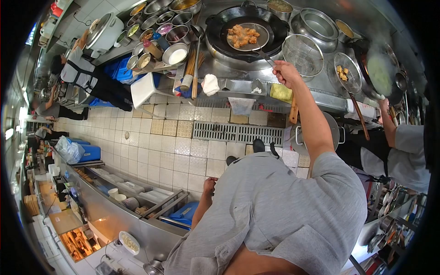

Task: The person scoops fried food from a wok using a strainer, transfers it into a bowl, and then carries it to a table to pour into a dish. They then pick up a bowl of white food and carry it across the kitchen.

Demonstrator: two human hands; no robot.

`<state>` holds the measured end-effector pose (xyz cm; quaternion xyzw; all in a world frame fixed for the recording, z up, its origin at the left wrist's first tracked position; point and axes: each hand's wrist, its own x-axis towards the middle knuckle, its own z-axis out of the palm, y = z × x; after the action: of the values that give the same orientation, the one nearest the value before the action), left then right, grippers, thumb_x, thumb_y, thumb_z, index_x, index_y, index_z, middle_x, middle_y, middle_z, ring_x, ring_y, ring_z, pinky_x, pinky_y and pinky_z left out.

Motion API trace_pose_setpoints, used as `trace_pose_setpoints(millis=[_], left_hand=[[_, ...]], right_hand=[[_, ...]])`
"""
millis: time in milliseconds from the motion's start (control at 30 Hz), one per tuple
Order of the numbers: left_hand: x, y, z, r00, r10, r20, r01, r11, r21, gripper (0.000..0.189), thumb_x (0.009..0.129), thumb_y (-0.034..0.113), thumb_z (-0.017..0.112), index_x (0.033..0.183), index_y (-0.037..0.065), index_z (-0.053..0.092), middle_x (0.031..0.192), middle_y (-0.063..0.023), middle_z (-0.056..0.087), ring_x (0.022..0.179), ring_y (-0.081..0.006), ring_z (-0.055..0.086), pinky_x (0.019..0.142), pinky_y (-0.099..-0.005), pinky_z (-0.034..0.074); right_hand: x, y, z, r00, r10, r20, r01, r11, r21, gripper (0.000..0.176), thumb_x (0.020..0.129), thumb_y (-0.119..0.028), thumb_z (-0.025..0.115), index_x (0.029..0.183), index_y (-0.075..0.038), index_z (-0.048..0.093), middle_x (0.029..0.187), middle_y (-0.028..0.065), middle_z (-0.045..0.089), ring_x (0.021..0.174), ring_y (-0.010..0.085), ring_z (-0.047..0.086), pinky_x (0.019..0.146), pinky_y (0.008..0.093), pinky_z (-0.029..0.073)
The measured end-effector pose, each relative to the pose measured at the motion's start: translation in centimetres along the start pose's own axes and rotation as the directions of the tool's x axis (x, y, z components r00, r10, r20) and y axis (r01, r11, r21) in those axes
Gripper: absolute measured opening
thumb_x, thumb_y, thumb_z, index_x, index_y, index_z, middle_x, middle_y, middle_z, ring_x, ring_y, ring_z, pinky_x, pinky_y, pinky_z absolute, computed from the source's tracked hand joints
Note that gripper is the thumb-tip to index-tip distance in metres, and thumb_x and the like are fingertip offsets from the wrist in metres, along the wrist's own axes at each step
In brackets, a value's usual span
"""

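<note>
My right hand [286, 74] is closed round the handle of a round skimmer [249, 46]. Golden-brown fried pieces [243, 35] lie in the skimmer's bowl, which is over a large black wok [217, 36]. Just right of my right hand, a wide wire-mesh strainer [302, 56] rests on the steel counter. My left hand [209, 185] hangs low beside my body, above the tiled floor, away from the counter. Its fingers are curled, and whether anything is inside them is hidden.
Metal bowls of ingredients [176, 55] crowd the counter to the left, near a white stool [145, 89]. At right, a co-worker's hand [384, 104] is by a steaming wok [379, 75]. A steel workbench [133, 222] runs behind my left side.
</note>
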<state>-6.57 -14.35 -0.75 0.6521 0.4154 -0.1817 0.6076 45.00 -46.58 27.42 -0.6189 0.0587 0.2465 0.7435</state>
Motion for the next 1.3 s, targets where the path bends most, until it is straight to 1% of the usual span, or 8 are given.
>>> trace_pose_setpoints(millis=[100, 300, 500, 800, 1000, 1100, 1233, 1300], left_hand=[[0.1, -0.1, -0.1, 0.999, -0.034, -0.004, 0.034, 0.999, -0.004, 0.025, 0.07, 0.0, 0.039, 0.082, 0.006, 0.06, 0.052, 0.0017, 0.044, 0.033, -0.0083, 0.029, 0.029, -0.0257, 0.019], [-1.2, 2.4, 0.2, 0.995, -0.085, -0.047, 0.092, 0.982, 0.166, 0.027, 0.073, 0.0, 0.037, 0.081, 0.009, 0.061, 0.051, 0.0024, 0.044, 0.031, -0.008, 0.029, 0.029, -0.0258, 0.02], [-0.9, 2.1, 0.1, 0.996, -0.082, -0.039, 0.087, 0.988, 0.127, 0.03, 0.073, 0.0, 0.035, 0.083, 0.008, 0.062, 0.05, 0.0019, 0.045, 0.031, -0.0082, 0.029, 0.029, -0.0257, 0.021], [-0.6, 2.0, 0.1, 0.998, -0.051, -0.038, 0.058, 0.974, 0.218, 0.028, 0.072, 0.002, 0.037, 0.083, 0.008, 0.062, 0.052, 0.0008, 0.047, 0.032, -0.0093, 0.032, 0.03, -0.0264, 0.024], [-0.9, 1.9, 0.4, 0.999, 0.005, -0.053, 0.001, 0.993, 0.122, 0.027, 0.071, 0.001, 0.037, 0.082, 0.005, 0.061, 0.055, 0.0002, 0.049, 0.039, -0.0092, 0.038, 0.034, -0.0248, 0.026], [-1.1, 2.3, 0.2, 0.999, -0.043, -0.026, 0.046, 0.99, 0.135, 0.027, 0.072, 0.0, 0.037, 0.082, 0.005, 0.061, 0.056, 0.0002, 0.05, 0.041, -0.009, 0.039, 0.035, -0.0242, 0.027], [-1.2, 2.8, 0.2, 1.0, -0.007, -0.003, 0.007, 0.973, 0.229, 0.027, 0.072, 0.001, 0.037, 0.084, 0.005, 0.061, 0.054, 0.0003, 0.049, 0.038, -0.0097, 0.037, 0.034, -0.0249, 0.027], [-1.1, 2.9, 0.1, 1.0, -0.013, 0.014, 0.009, 0.964, 0.264, 0.027, 0.072, 0.001, 0.037, 0.084, 0.005, 0.061, 0.053, 0.0002, 0.048, 0.036, -0.0102, 0.036, 0.033, -0.0255, 0.027]], right_hand=[[0.4, 0.2, -0.2, 1.0, -0.006, 0.001, 0.006, 1.0, 0.002, 0.049, 0.082, -0.002, 0.048, 0.126, 0.004, 0.028, 0.062, 0.0028, 0.05, 0.036, 0.005, 0.036, 0.03, 0.02, 0.025], [0.1, -0.1, 0.0, 1.0, 0.003, -0.009, -0.003, 1.0, 0.004, 0.047, 0.082, -0.002, 0.048, 0.125, 0.004, 0.03, 0.062, 0.0031, 0.05, 0.036, 0.0053, 0.036, 0.03, 0.0203, 0.025], [0.0, -0.3, 0.2, 1.0, -0.001, -0.008, 0.001, 1.0, 0.03, 0.044, 0.081, -0.002, 0.048, 0.121, 0.003, 0.032, 0.062, 0.0038, 0.05, 0.036, 0.0052, 0.036, 0.03, 0.0202, 0.024], [-0.1, -0.6, 0.7, 0.999, 0.017, -0.028, -0.015, 0.998, 0.062, 0.041, 0.081, -0.001, 0.047, 0.119, 0.002, 0.033, 0.063, 0.0046, 0.05, 0.038, 0.0056, 0.035, 0.032, 0.0213, 0.023], [0.7, -0.4, 0.7, 1.0, 0.024, -0.016, -0.023, 0.997, 0.074, 0.035, 0.081, 0.0, 0.047, 0.114, 0.001, 0.035, 0.063, 0.0046, 0.049, 0.039, 0.0055, 0.035, 0.032, 0.0212, 0.022], [1.3, -0.3, 0.8, 0.998, 0.039, -0.055, -0.034, 0.996, 0.088, 0.024, 0.081, -0.001, 0.047, 0.105, 0.001, 0.041, 0.062, 0.0043, 0.049, 0.04, 0.0054, 0.035, 0.033, 0.0211, 0.023], [3.7, 0.5, -0.1, 0.989, 0.147, -0.001, -0.146, 0.984, 0.1, 0.005, 0.083, -0.003, 0.046, 0.088, -0.001, 0.045, 0.062, 0.0034, 0.048, 0.041, 0.0055, 0.034, 0.033, 0.021, 0.023], [3.9, 0.6, 0.2, 0.989, 0.151, -0.011, -0.148, 0.981, 0.123, 0.003, 0.084, -0.004, 0.045, 0.081, -0.002, 0.046, 0.063, 0.003, 0.047, 0.041, 0.0053, 0.034, 0.033, 0.0209, 0.023]])
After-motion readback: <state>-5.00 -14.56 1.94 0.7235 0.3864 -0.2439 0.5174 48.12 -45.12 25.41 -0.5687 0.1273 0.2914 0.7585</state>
